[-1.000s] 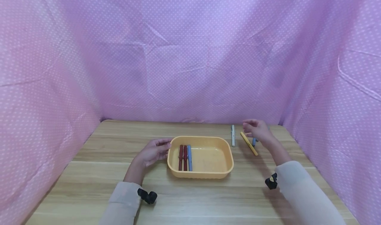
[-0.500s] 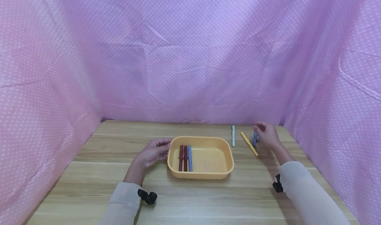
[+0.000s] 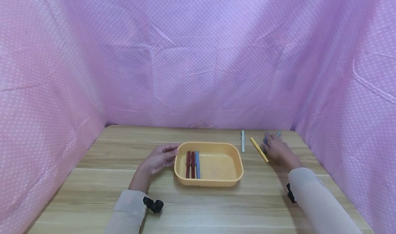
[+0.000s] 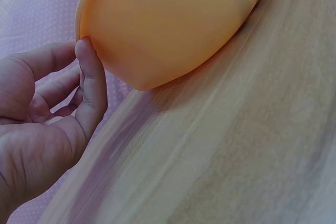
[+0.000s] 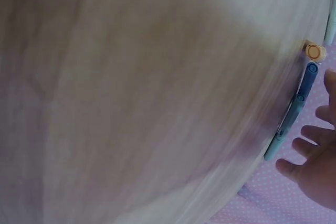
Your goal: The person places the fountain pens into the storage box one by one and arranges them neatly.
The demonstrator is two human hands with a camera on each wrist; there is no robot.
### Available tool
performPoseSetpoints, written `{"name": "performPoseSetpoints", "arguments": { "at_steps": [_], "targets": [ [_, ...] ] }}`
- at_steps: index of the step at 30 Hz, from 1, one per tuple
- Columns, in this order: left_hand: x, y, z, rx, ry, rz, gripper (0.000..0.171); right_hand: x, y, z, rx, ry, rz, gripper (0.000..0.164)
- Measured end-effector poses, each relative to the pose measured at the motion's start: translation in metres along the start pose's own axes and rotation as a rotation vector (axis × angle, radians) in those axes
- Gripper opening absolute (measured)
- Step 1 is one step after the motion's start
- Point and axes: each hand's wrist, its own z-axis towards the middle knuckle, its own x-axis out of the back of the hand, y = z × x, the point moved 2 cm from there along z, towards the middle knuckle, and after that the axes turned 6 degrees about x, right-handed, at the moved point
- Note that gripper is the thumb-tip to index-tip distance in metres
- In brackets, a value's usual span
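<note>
My left hand (image 3: 160, 159) grips the left rim of a yellow plastic tray (image 3: 208, 182); the left wrist view shows thumb and fingertips pinching the tray wall (image 4: 157, 24). Inside lie two dark red pens (image 3: 190, 165) and a light blue pen (image 3: 197, 165), side by side at the left. My right hand (image 3: 277, 151) is low over a dark blue pen (image 5: 308, 80) and a teal pen (image 5: 291, 116) at the back right, partly covering them in the head view. In the right wrist view its fingers are spread, with no pen gripped.
A yellow pen (image 3: 259, 150) lies slanted just left of my right hand. Farther left, a white pen (image 3: 242, 142) lies behind the tray's right end. Pink dotted cloth (image 3: 198, 72) hangs around the wooden table (image 3: 123, 151).
My right hand has moved right, from above the yellow pen, and down over the blue and teal pens. My left hand and the tray have stayed in place.
</note>
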Motion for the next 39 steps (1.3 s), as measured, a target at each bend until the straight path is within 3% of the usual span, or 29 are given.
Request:
{"name": "performPoseSetpoints", "arguments": {
  "at_steps": [13, 39],
  "targets": [
    [-0.001, 0.0, -0.001, -0.008, -0.006, -0.005, 0.047, -0.007, 0.005, -0.003, -0.048, -0.151, 0.035, 0.07],
    [-0.002, 0.0, -0.001, -0.004, 0.006, -0.001, 0.045, -0.007, -0.012, -0.037, 0.111, -0.152, 0.019, 0.074]
  ]
}}
